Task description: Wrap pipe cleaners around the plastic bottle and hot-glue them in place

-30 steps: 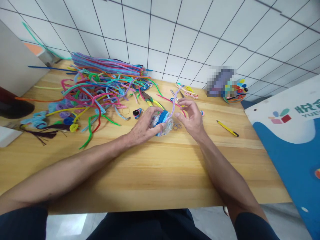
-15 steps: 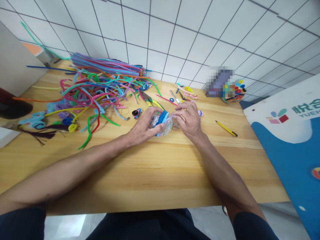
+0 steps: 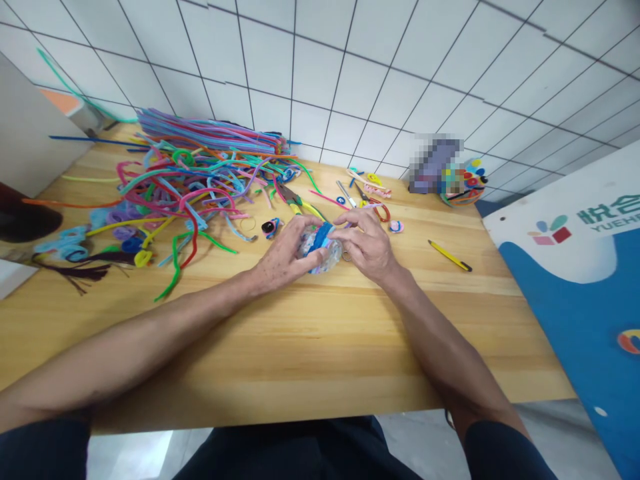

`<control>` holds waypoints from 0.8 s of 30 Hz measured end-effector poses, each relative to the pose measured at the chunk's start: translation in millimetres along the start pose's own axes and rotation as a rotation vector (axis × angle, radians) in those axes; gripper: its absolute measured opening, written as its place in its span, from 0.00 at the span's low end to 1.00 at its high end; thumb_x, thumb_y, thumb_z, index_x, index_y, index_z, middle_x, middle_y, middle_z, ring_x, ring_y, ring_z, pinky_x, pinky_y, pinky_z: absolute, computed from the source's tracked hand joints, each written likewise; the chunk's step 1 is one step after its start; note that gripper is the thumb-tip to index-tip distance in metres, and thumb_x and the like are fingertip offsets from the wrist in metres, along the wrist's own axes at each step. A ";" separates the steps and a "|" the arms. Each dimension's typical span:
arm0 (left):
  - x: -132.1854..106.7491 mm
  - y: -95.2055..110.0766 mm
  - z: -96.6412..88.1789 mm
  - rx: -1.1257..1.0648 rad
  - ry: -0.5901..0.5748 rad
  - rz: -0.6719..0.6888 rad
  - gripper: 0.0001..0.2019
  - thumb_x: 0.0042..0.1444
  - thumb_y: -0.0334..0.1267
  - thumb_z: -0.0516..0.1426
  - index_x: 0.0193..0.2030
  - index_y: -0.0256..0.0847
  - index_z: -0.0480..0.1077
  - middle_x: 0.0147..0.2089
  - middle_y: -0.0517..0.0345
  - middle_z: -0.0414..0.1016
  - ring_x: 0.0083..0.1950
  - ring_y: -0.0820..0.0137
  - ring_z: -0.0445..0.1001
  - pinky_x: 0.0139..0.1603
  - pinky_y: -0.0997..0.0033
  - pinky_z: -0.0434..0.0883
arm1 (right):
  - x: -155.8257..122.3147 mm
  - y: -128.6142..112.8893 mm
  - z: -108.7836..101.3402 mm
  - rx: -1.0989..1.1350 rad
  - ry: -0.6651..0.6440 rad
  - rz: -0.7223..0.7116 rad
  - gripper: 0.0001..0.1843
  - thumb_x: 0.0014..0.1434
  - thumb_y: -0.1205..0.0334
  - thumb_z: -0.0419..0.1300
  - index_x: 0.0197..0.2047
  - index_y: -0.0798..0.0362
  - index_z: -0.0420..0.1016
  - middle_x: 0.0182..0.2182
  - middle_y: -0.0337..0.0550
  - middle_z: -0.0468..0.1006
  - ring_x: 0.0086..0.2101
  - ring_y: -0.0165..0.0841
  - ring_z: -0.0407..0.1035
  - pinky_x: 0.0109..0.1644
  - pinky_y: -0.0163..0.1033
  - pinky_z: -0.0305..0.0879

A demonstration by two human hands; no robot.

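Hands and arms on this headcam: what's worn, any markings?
Left hand and right hand: ungloved, no watch or bracelet visible. Left sleeve and right sleeve: dark navy to near black, ending well short of the wrists, no markings visible.

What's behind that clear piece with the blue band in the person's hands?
Just beyond the clear piece lie yellow-handled pliers. The left hand and right hand cover part of that area, so anything hidden there, or under the piece, cannot be seen.
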State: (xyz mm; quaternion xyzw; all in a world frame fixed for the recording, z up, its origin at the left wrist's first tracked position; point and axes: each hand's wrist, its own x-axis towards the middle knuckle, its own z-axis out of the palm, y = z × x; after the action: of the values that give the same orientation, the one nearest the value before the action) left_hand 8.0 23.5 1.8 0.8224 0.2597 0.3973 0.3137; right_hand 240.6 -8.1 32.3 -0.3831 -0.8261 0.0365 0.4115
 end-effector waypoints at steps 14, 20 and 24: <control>-0.2 0.7 -1.2 -0.002 -0.009 -0.010 0.22 0.66 0.46 0.58 0.63 0.43 0.63 0.60 0.48 0.74 0.61 0.57 0.74 0.64 0.54 0.72 | 0.4 -4.5 -0.4 -0.186 0.083 -0.106 0.11 0.68 0.66 0.58 0.45 0.44 0.81 0.51 0.46 0.80 0.53 0.43 0.73 0.59 0.55 0.69; -3.8 -1.2 2.4 0.001 0.058 0.005 0.23 0.66 0.46 0.60 0.63 0.43 0.63 0.61 0.46 0.73 0.62 0.57 0.74 0.65 0.53 0.72 | 0.6 -11.5 -4.4 -0.011 0.207 0.218 0.07 0.65 0.59 0.64 0.34 0.48 0.76 0.31 0.40 0.76 0.34 0.35 0.70 0.42 0.45 0.68; -4.9 -4.4 3.8 0.025 0.069 0.066 0.23 0.66 0.42 0.60 0.64 0.43 0.62 0.63 0.45 0.71 0.65 0.56 0.72 0.68 0.52 0.71 | 2.7 -8.4 2.5 0.495 0.058 0.575 0.13 0.61 0.50 0.69 0.44 0.48 0.80 0.30 0.36 0.74 0.31 0.31 0.68 0.36 0.38 0.67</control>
State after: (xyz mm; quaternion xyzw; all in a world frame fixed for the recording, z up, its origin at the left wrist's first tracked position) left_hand 7.6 21.9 -5.7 0.8201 0.2478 0.4324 0.2810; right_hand 232.8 -11.6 35.5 -0.4893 -0.6390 0.3382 0.4878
